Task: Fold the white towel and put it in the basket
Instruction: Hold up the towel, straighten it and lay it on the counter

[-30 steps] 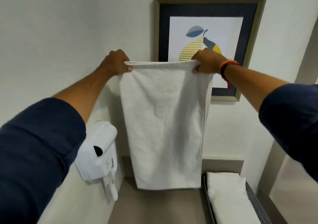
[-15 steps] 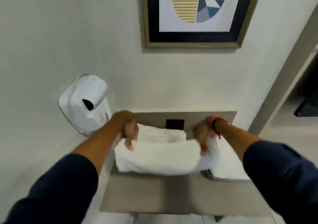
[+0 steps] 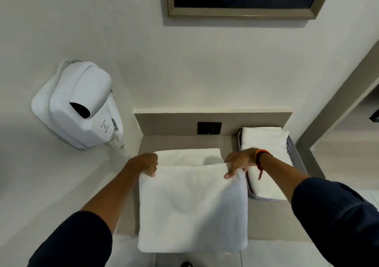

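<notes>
Head view: I see the white towel [image 3: 192,209] lying on the grey counter [image 3: 272,221], its near edge hanging over the counter's front. My left hand [image 3: 144,164] pinches the upper layer's far left corner; my right hand [image 3: 240,161] pinches the far right corner, fingers [image 3: 230,173] curled over the edge. A lower layer shows beyond both hands. The basket [image 3: 297,158] stands just right, holding folded towels [image 3: 264,141].
</notes>
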